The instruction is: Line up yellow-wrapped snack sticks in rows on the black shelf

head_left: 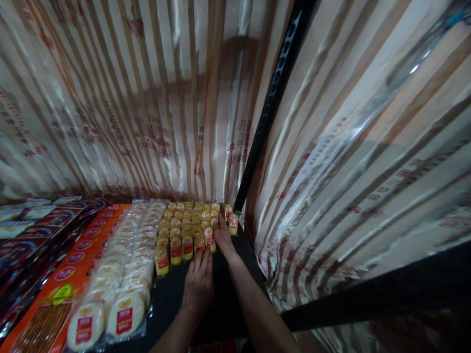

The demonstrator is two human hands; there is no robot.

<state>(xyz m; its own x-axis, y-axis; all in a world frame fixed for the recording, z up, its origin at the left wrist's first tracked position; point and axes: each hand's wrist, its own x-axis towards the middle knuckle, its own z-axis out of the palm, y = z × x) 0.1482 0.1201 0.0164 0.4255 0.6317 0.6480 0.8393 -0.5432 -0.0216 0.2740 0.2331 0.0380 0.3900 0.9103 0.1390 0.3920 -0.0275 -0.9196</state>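
Observation:
Small yellow-wrapped snack packs (187,247) with red labels stand in close rows on a dark shelf (221,294). My left hand (199,278) is at the front row, its fingers stretched out and touching the lower front of the packs. Along the right side of the rows reaches my right hand (222,235), fingers extended against the packs. One front pack (209,239) sits between the two hands. A few more packs (233,223) stand to the right of my right hand, by the post. My right fingertips are partly hard to make out.
Left of the yellow packs lie two rows of round white packaged cakes (125,314), then orange snack bags (55,299) and dark packages (40,240). A black perforated post (265,122) rises at the back corner. Wrinkled striped sheeting (184,108) hangs behind and to the right.

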